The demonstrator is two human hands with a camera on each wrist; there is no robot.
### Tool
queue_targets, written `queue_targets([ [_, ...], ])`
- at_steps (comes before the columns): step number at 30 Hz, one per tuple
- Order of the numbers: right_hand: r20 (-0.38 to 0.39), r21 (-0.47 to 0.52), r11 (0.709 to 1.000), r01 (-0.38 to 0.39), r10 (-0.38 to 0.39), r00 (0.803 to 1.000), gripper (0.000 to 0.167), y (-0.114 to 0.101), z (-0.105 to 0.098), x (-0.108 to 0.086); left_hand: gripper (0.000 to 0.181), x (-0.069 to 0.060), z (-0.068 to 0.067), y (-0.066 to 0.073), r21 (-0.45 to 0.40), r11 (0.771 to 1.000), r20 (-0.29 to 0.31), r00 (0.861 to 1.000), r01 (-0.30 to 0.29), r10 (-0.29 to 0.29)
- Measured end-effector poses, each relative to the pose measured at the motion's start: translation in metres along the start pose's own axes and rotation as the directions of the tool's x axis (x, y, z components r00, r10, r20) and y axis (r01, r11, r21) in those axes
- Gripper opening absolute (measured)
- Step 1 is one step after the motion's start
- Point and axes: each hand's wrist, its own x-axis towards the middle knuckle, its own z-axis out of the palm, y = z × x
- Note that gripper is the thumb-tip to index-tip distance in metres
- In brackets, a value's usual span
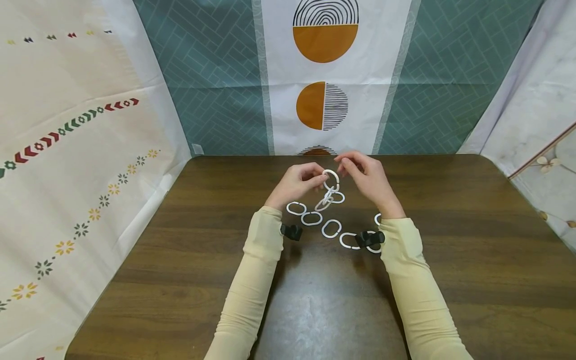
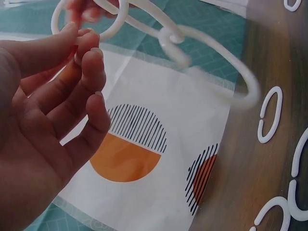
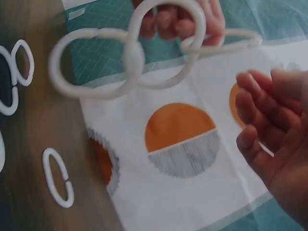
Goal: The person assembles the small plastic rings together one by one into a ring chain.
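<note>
My left hand pinches a white oval ring between thumb and fingertips, above the far part of the table. From that ring hang more linked white rings, forming a short chain; in the right wrist view the linked rings dangle beside the left hand. To the right of the held ring, my right hand is raised with bent fingers and holds nothing; in the right wrist view this hand stands apart from the chain. The left wrist view shows the left hand at the ring's edge.
Several loose white rings lie on the brown wooden table below the hands, among them one ring in the middle and one at the left. Others lie partly behind the right wrist. A patterned cloth hangs behind the table.
</note>
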Motion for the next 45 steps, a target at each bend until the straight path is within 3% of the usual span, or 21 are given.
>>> queue_targets([
  [3,0.031,-0.034,0.995,-0.093,0.094,0.995,0.023,0.01,0.001,0.001,0.011,-0.001,-0.001,0.001,-0.004,1.0,-0.01,1.0,0.007,-0.007],
  [7,0.162,-0.198,0.967,-0.163,0.196,0.967,0.019,0.033,0.005,0.001,0.011,-0.002,-0.004,0.001,-0.01,1.0,-0.019,1.0,0.015,-0.015],
  [11,0.304,-0.313,0.937,-0.157,0.256,0.918,0.018,0.051,0.013,-0.002,0.011,-0.003,-0.006,0.0,-0.015,1.0,-0.025,0.999,0.023,-0.023],
  [14,0.37,-0.355,0.923,-0.152,0.288,0.884,0.021,0.058,0.019,-0.005,0.01,-0.004,-0.007,0.0,-0.004,1.0,-0.029,0.999,0.03,-0.03],
  [20,0.433,-0.46,0.879,-0.122,0.342,0.834,0.028,0.069,0.026,-0.011,0.01,-0.004,-0.006,-0.001,0.01,0.999,-0.025,0.999,0.044,-0.043],
  [23,0.445,-0.487,0.865,-0.119,0.364,0.819,0.025,0.071,0.028,-0.014,0.01,-0.004,-0.005,-0.002,0.017,0.998,-0.021,0.998,0.058,-0.057],
  [28,0.453,-0.492,0.863,-0.116,0.367,0.813,0.012,0.073,0.028,-0.015,0.014,-0.005,-0.004,-0.003,0.024,0.996,-0.027,0.996,0.085,-0.084],
  [36,0.494,-0.507,0.861,-0.031,0.32,0.809,0.011,0.069,0.026,-0.016,0.017,-0.005,-0.006,-0.003,0.029,0.994,-0.041,0.994,0.105,-0.103],
  [40,0.469,-0.477,0.877,-0.057,0.309,0.828,0.006,0.067,0.021,-0.016,0.013,-0.005,-0.006,-0.002,0.017,0.995,-0.047,0.994,0.1,-0.1],
  [43,0.434,-0.414,0.907,-0.074,0.268,0.86,0.006,0.07,0.018,-0.015,0.013,-0.005,-0.007,-0.002,0.013,0.995,-0.049,0.994,0.095,-0.094],
  [45,0.399,-0.366,0.929,-0.057,0.212,0.892,0.008,0.076,0.016,-0.016,0.013,-0.005,-0.007,-0.002,0.015,0.996,-0.05,0.995,0.093,-0.092],
])
